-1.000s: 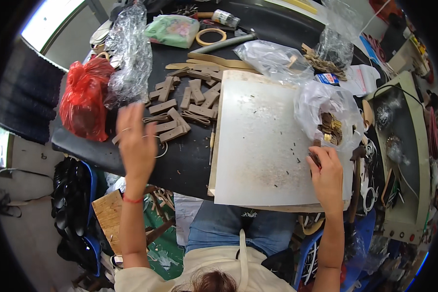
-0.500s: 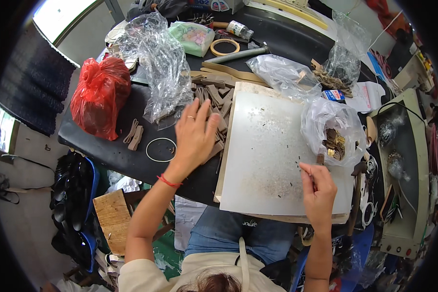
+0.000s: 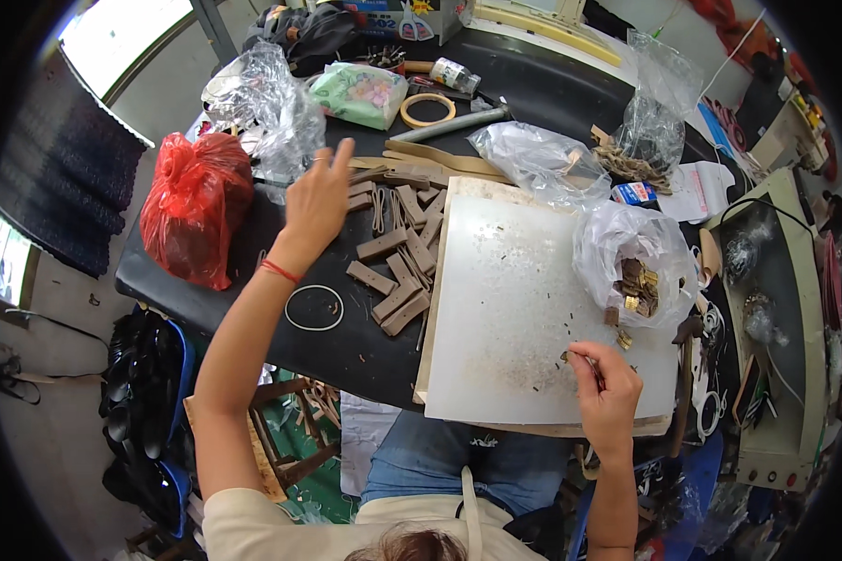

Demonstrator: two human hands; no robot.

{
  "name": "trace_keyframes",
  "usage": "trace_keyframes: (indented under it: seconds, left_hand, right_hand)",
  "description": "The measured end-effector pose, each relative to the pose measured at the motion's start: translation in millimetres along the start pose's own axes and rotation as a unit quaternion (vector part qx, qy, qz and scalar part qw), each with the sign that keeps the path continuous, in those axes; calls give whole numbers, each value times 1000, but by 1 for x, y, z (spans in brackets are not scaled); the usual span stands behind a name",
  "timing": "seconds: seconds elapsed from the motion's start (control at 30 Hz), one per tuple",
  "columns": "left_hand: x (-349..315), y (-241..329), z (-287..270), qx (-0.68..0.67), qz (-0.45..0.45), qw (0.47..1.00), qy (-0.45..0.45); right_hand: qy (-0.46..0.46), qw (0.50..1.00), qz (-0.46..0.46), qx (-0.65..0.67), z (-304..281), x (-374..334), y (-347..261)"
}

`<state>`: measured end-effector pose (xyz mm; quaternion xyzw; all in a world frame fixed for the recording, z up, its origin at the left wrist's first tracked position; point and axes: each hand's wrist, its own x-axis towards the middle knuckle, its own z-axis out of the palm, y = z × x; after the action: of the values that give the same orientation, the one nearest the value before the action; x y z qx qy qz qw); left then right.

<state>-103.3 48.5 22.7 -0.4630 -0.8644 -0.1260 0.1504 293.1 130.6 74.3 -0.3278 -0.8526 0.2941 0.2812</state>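
My left hand [image 3: 316,201], fingers stretched out, is at the crumpled clear plastic bag [image 3: 285,117] on the far left of the table; whether it touches the bag is hard to tell. Beside it lies a heap of grey-brown folded strap bundles [image 3: 398,280]. My right hand [image 3: 608,397] is closed in a pinch over the white board [image 3: 496,309]. A tiny brass-coloured piece [image 3: 565,356] shows at its fingertips. Beyond that hand, a white plastic bag [image 3: 594,248] stands open with brown and gold-coloured small pieces [image 3: 638,288] inside.
A red plastic bag [image 3: 196,210] sits at the left, near a pale ring [image 3: 313,308]. Behind are a tape roll [image 3: 428,110], a metal rod [image 3: 449,124], a green package [image 3: 360,95] and another clear bag [image 3: 538,159]. A hammer [image 3: 687,341] lies right of the board.
My left hand has moved left and away from me, and the clear bag has shifted off beside the strap heap, uncovering more of it. My right hand has come slightly nearer to me.
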Motion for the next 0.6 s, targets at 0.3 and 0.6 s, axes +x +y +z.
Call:
trace_keyframes:
  seconds: [0.3,0.6]
  left_hand:
    - [-24,65,23,-285,-118,950,-50]
    - [-108,149,-76,-432,7,902,-2]
  right_hand:
    - [5,999,-26,27,0,-8,-10]
    - [-68,978,109,162,0,-9,-16]
